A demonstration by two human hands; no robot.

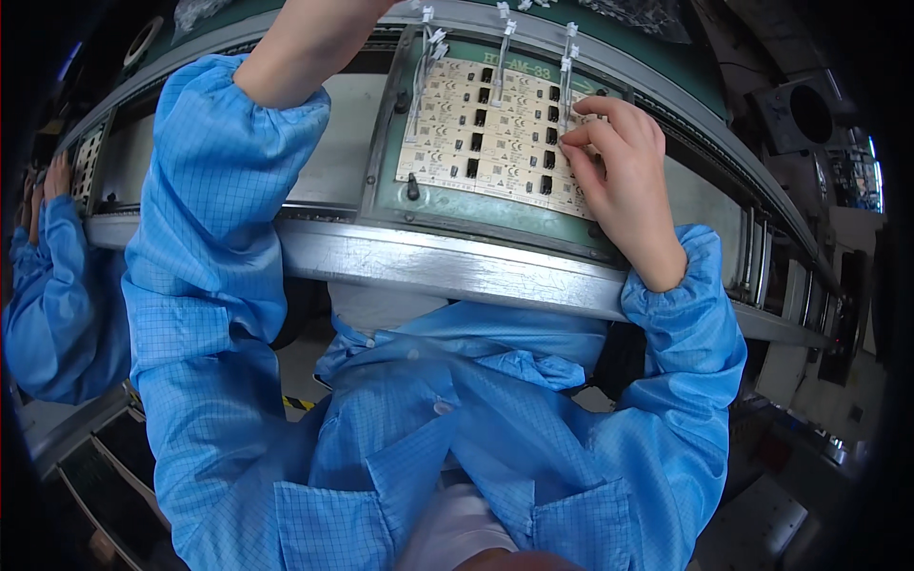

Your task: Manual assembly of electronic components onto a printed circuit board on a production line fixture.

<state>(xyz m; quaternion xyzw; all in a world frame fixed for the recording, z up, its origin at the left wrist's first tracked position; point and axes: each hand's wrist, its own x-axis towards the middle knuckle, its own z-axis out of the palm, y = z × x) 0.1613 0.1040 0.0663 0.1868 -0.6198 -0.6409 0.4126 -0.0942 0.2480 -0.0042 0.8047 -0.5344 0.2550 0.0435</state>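
Observation:
A cream panel of circuit boards (519,133) with rows of black components lies in a green carrier plate (457,211). My right hand (628,162) is over the panel's right side, thumb and forefinger closed together beside a black component; whatever is between the fingertips is too small to make out. My left hand (357,11) reaches beyond the upper edge, so only its wrist end shows and its fingers are out of sight. Several white connectors with thin leads (569,59) stand along the far side of the panel, their leads running down over it.
A shiny metal rail (438,262) runs along the near side of the conveyor line. At the far left, another person's hand (59,176) is beside a second board panel (89,167). Clear plastic bags (647,14) lie beyond the line; a dark round fan-like unit (800,116) stands at right.

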